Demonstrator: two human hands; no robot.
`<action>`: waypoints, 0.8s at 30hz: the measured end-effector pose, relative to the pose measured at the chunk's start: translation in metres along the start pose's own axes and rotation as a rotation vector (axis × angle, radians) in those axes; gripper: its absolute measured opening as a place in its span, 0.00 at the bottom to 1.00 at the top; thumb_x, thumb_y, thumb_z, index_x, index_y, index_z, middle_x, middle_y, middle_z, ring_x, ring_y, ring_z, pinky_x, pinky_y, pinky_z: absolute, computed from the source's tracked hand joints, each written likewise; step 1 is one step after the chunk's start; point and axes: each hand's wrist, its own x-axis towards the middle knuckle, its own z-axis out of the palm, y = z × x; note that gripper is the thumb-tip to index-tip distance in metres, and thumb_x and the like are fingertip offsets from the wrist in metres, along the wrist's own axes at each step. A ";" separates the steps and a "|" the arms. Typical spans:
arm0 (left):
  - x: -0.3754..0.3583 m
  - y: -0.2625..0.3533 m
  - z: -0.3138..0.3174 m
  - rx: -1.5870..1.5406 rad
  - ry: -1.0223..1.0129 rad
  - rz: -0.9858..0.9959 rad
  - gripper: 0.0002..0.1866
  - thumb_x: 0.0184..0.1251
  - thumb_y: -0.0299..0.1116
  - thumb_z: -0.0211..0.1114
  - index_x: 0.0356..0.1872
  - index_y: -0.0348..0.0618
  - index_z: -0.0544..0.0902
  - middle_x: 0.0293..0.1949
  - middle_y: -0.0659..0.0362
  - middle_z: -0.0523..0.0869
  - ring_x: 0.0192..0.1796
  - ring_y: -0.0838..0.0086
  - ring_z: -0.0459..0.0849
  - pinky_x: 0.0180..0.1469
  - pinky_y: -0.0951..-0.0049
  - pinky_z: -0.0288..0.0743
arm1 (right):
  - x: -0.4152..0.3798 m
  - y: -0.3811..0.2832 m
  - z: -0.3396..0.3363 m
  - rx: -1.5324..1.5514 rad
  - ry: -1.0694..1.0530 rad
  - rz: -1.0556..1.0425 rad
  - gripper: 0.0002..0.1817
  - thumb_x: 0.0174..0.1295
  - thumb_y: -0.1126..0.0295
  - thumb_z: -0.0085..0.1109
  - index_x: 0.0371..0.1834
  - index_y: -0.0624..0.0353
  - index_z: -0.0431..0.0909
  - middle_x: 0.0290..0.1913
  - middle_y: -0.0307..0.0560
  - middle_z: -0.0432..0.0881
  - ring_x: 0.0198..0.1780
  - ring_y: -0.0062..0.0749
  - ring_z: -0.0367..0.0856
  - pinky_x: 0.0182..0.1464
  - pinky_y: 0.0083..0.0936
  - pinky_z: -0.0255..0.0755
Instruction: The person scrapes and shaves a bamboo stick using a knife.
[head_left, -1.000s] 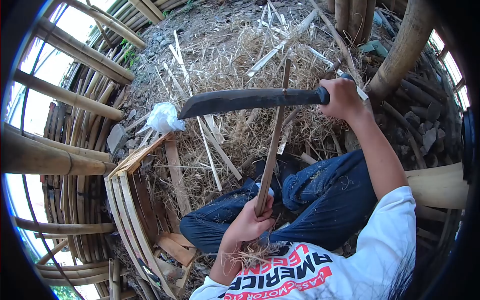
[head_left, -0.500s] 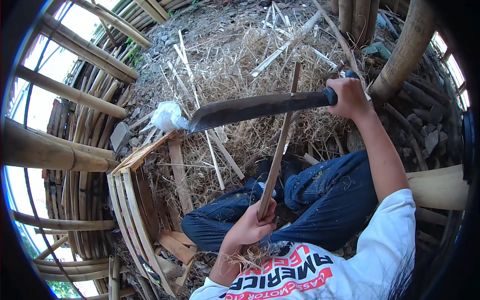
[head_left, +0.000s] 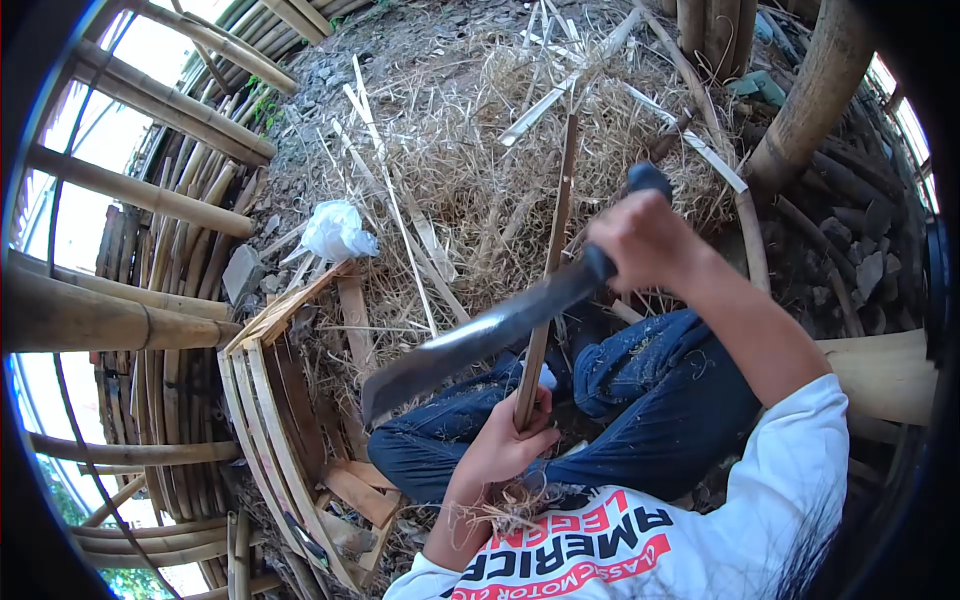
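My right hand (head_left: 645, 240) is wrapped round the black handle of a machete (head_left: 480, 335), slightly smeared by motion. The wide dark blade slants down to the left and crosses over a bamboo strip (head_left: 558, 220). My left hand (head_left: 510, 440) grips that long, narrow strip at its lower end, close above my lap, and the strip points up and away from me. Curly shavings (head_left: 515, 505) cling about my left wrist. Beneath both hands are my legs in blue jeans (head_left: 650, 400), dusted with bits of shavings.
A heap of pale shavings (head_left: 480, 190) with loose strips covers the ground ahead. On the left stand a wooden crate (head_left: 262, 400) and a crumpled white plastic bag (head_left: 338, 232). Bamboo poles (head_left: 815, 95) rise at the right, near stones (head_left: 870, 275); more bamboo rails (head_left: 150, 190) line the left.
My right hand has moved down and towards me, and the machete blade has swung lower along the strip, its tip now near my knee. The strip stands a little more upright.
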 end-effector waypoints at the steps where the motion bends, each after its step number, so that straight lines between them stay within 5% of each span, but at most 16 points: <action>1: -0.001 0.000 0.000 -0.048 -0.012 -0.009 0.16 0.55 0.15 0.65 0.41 0.41 0.70 0.24 0.71 0.62 0.26 0.88 0.60 0.27 0.82 0.54 | -0.001 0.018 0.000 -0.030 0.045 0.069 0.10 0.37 0.66 0.69 0.24 0.54 0.80 0.23 0.49 0.83 0.30 0.43 0.86 0.36 0.35 0.79; 6: -0.012 0.008 0.013 -0.151 0.015 -0.013 0.15 0.55 0.16 0.65 0.39 0.42 0.71 0.24 0.71 0.65 0.25 0.88 0.62 0.27 0.81 0.54 | -0.026 0.086 -0.017 -0.057 0.204 0.780 0.11 0.47 0.64 0.66 0.30 0.58 0.83 0.30 0.56 0.85 0.37 0.52 0.85 0.42 0.43 0.79; 8: -0.024 0.011 0.008 -0.161 -0.239 -0.002 0.14 0.56 0.17 0.65 0.39 0.42 0.71 0.26 0.70 0.67 0.26 0.87 0.64 0.28 0.81 0.56 | -0.046 0.110 -0.011 -0.048 0.271 0.935 0.12 0.50 0.62 0.64 0.31 0.60 0.83 0.33 0.59 0.85 0.39 0.54 0.85 0.44 0.44 0.78; 10: -0.018 0.016 0.006 -0.054 -0.360 0.077 0.13 0.57 0.18 0.65 0.38 0.43 0.71 0.27 0.70 0.69 0.27 0.86 0.66 0.28 0.80 0.59 | -0.062 0.107 -0.014 -0.059 0.212 0.976 0.14 0.52 0.60 0.63 0.32 0.61 0.83 0.35 0.61 0.85 0.42 0.56 0.84 0.46 0.45 0.78; 14: 0.015 -0.007 0.001 -0.160 -0.075 0.071 0.14 0.62 0.19 0.63 0.44 0.46 0.70 0.28 0.69 0.69 0.25 0.88 0.65 0.25 0.82 0.59 | -0.059 0.096 -0.017 -0.226 -0.010 1.069 0.17 0.50 0.59 0.62 0.34 0.64 0.84 0.36 0.64 0.85 0.43 0.57 0.84 0.47 0.45 0.79; 16: 0.019 -0.015 -0.010 -0.356 -0.101 -0.061 0.14 0.65 0.20 0.64 0.45 0.46 0.69 0.27 0.69 0.69 0.23 0.89 0.65 0.21 0.83 0.56 | -0.054 0.091 -0.016 -0.188 -0.031 1.116 0.17 0.49 0.60 0.62 0.34 0.64 0.84 0.36 0.64 0.85 0.43 0.57 0.85 0.47 0.45 0.79; 24: 0.023 -0.005 -0.025 -0.213 -0.036 0.001 0.14 0.62 0.24 0.68 0.40 0.47 0.69 0.28 0.69 0.70 0.20 0.88 0.66 0.20 0.82 0.57 | -0.047 0.075 -0.029 -0.043 0.084 1.132 0.18 0.50 0.58 0.65 0.33 0.63 0.84 0.34 0.62 0.85 0.42 0.56 0.84 0.46 0.44 0.78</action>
